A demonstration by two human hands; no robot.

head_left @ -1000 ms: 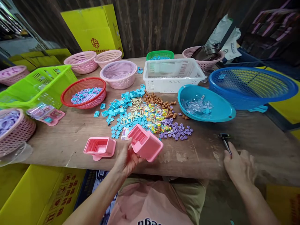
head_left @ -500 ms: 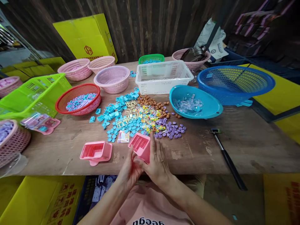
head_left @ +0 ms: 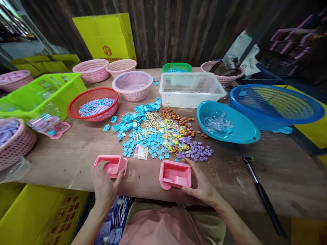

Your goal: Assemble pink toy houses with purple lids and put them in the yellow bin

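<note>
Two small pink plastic boxes with open tops lie apart at the table's front. My left hand [head_left: 104, 180] reaches over the left pink box [head_left: 112, 166], fingers at its left end and thumb on its right side. The right pink box [head_left: 175, 174] sits flat, a rounded tab at its lower left. Around its right end my right hand [head_left: 203, 187] is curled, thumb at the front and fingers at the back corner. Behind the boxes are a small printed packet [head_left: 140, 152], light-blue plastic pieces [head_left: 153, 139], beige frames [head_left: 146, 133], and purple round pieces [head_left: 200, 149].
Brown pieces [head_left: 176, 115] and small yellow-patterned packets [head_left: 172, 131] lie mid-table. Around them stand a red basket [head_left: 94, 117], a white basket [head_left: 191, 100], a turquoise bowl [head_left: 230, 136] and a blue basket [head_left: 270, 122]. A black-handled hammer [head_left: 268, 204] lies at right.
The pink box that both hands held up is now down on the table, turned and further right. My left hand has moved left to the other pink box; my right hand stayed with the first.
</note>
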